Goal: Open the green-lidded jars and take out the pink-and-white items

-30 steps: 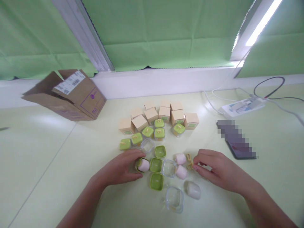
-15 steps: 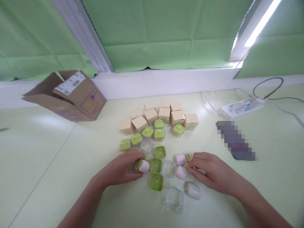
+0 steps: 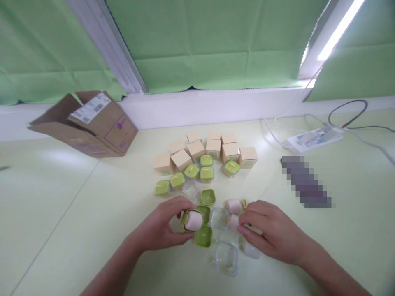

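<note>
My left hand [image 3: 168,222] is closed round a green square cup-like piece [image 3: 185,220] with a pale pink cylindrical piece [image 3: 195,221] in it, raised over the table. Behind and beside it are green square open pieces [image 3: 203,237], several in a column. My right hand [image 3: 268,230] has its fingertips pinched at the edge of another pale pink piece [image 3: 233,222]; what they hold, if anything, is hidden. One more pink piece [image 3: 234,206] lies just beyond, with a yellow loop [image 3: 244,204] beside it. A whitish piece [image 3: 251,249] is partly under that hand. Clear square jars [image 3: 226,259] stand between the hands.
Small cardboard boxes [image 3: 196,150] stand in a group at the back, with green-lidded jars [image 3: 207,174] before them. A large open carton [image 3: 114,131] is at the left. A power strip [image 3: 314,139] with cables and a blurred dark object [image 3: 308,185] lie at the right.
My left hand has moved right and lifted the green piece with the pink one, now overlapping the green column. My right hand has shifted slightly left and nearer, towards the nearby pink piece.
</note>
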The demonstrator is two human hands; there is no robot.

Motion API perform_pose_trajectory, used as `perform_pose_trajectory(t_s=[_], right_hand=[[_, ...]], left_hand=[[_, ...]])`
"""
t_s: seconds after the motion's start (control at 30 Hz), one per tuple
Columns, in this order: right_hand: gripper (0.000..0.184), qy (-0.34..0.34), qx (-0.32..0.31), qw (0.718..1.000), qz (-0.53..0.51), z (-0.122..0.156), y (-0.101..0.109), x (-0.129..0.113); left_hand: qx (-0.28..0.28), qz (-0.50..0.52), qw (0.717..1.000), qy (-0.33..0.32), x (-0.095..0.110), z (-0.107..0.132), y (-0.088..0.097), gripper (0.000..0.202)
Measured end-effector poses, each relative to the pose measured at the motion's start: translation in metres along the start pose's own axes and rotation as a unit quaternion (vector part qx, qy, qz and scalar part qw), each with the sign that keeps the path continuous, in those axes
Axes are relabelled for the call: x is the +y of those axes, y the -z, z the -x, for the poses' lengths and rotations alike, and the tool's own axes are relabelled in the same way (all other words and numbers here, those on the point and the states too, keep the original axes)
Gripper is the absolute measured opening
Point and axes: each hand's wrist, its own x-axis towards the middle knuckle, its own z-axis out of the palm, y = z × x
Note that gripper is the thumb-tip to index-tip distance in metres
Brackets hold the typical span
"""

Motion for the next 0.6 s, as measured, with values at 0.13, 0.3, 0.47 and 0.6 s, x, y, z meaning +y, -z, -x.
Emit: perform_pose_trajectory(t_s=[0.13, 0.3, 0.47, 0.6], right_hand=[[0.014, 0.006, 0.057, 0.998, -0.014, -0.001, -0.008, -0.012], [0.031, 0.007, 0.099, 0.995, -0.005, -0.004, -0.020, -0.026], [0.034, 0.020, 0.127, 0.992, -0.008, -0.010, -0.026, -0.038], [0.032, 0.020, 0.124, 0.992, -0.002, -0.011, -0.030, -0.042]], left_hand=[[0.025, 0.020, 0.999, -0.016, 0.013, -0.004, -0.009, 0.051], [0.058, 0.031, 0.997, -0.030, 0.025, -0.005, -0.022, 0.056], [0.062, 0.018, 0.997, -0.045, 0.030, -0.001, -0.035, 0.057], [0.072, 0.006, 0.995, -0.063, 0.036, -0.002, -0.040, 0.052]])
